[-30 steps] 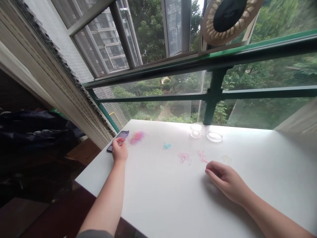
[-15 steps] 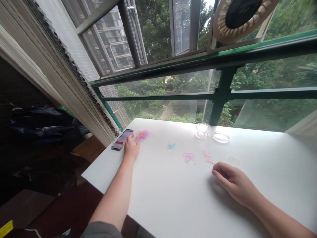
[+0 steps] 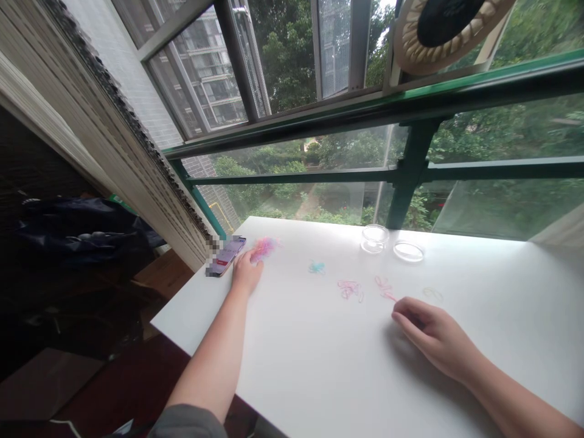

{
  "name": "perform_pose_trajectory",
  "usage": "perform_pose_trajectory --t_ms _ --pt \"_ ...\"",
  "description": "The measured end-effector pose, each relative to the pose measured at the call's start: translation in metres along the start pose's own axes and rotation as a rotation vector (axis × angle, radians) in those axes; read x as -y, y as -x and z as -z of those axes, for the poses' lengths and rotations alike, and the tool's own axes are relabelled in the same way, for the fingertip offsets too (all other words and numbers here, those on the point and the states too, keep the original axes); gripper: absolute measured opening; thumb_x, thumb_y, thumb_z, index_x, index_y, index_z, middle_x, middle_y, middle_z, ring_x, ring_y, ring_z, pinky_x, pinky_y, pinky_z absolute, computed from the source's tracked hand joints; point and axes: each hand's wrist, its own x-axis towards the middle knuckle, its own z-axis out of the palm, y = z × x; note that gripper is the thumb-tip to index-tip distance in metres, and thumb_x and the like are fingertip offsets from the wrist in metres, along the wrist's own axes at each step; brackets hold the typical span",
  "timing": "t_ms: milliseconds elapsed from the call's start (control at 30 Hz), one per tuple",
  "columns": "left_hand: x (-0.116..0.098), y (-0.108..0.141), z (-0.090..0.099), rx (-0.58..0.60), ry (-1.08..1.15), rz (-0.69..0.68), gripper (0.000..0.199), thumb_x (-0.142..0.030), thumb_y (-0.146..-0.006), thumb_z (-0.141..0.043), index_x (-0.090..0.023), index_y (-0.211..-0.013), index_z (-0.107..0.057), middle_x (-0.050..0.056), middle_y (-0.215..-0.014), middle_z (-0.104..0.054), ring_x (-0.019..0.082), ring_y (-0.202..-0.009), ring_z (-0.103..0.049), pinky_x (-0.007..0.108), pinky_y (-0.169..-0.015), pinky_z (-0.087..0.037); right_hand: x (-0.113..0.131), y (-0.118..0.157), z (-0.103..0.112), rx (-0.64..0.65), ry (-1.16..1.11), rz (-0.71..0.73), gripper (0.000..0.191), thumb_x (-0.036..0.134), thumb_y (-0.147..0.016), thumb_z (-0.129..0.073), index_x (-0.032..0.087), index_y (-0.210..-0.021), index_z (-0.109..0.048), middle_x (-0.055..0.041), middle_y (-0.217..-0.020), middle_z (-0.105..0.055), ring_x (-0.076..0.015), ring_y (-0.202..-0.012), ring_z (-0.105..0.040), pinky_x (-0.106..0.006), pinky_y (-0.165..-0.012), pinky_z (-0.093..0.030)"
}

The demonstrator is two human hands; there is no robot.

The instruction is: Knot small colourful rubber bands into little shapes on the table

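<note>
My left hand [image 3: 247,272] lies at the near edge of a multicoloured pile of small elastic bands [image 3: 265,248]. Its fingers are stretched out, with the thumb apart. Just left of it is a phone [image 3: 227,257] with a lit screen. My right hand [image 3: 435,334] rests on its side, thumb and fingertips pressed together beside a small group of pink bands [image 3: 383,285]. One pink strand reaches its fingertips; whether they pinch it I cannot tell. Between the hands lie light blue bands [image 3: 316,267] and pinkish-purple bands [image 3: 349,289]. Pale yellowish bands [image 3: 432,294] lie beyond my right hand.
A clear round container [image 3: 375,239] and a clear round lid or dish [image 3: 408,251] stand at the back of the white table [image 3: 314,359]. Behind it runs a green railing [image 3: 292,180] with glass. A curtain [image 3: 104,115] hangs at the left.
My left hand has shifted slightly right, off the phone's edge and towards the multicoloured pile. My right hand has stayed almost still beside the pink bands.
</note>
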Motion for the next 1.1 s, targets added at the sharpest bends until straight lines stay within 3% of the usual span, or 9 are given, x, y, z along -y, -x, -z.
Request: perform_pose_trajectory --t_ms 400,733,1100 --pt "0.0009 -0.0024 -0.0005 0.02 -0.003 -0.01 0.033 -0.02 -0.072 -0.055 -0.015 -0.103 -0.066 0.01 -0.107 -0.066 0.026 -0.104 -0.057 0.041 -0.099 -0.039 0.0014 0.0002 0.0003 0.004 -0.024 -0.004 0.023 0.034 -0.087 -0.041 0.02 -0.073 -0.052 -0.0006 -0.063 -0.052 -0.0146 -0.059 -0.047 -0.027 -0.057 -0.039" --pt "0.0037 -0.0032 -0.0039 0.078 -0.095 0.026 0.038 -0.024 -0.072 -0.056 -0.014 -0.108 -0.065 0.01 -0.113 -0.064 0.026 -0.11 -0.054 0.037 -0.102 -0.037 0.0 -0.0011 -0.0005 0.022 -0.039 -0.022 0.025 0.037 -0.088 -0.04 0.02 -0.073 -0.05 0.001 -0.063 -0.047 -0.014 -0.059 -0.044 -0.027 -0.057 -0.038" --pt "0.0018 -0.0038 -0.0027 -0.023 0.006 -0.05 0.034 -0.019 -0.073 -0.055 -0.012 -0.104 -0.067 0.011 -0.108 -0.066 0.025 -0.105 -0.057 0.039 -0.1 -0.04 -0.0001 -0.0004 -0.001 0.014 -0.035 -0.02 0.024 0.037 -0.088 -0.041 0.02 -0.073 -0.05 0.0012 -0.062 -0.047 -0.0142 -0.059 -0.044 -0.027 -0.058 -0.037"
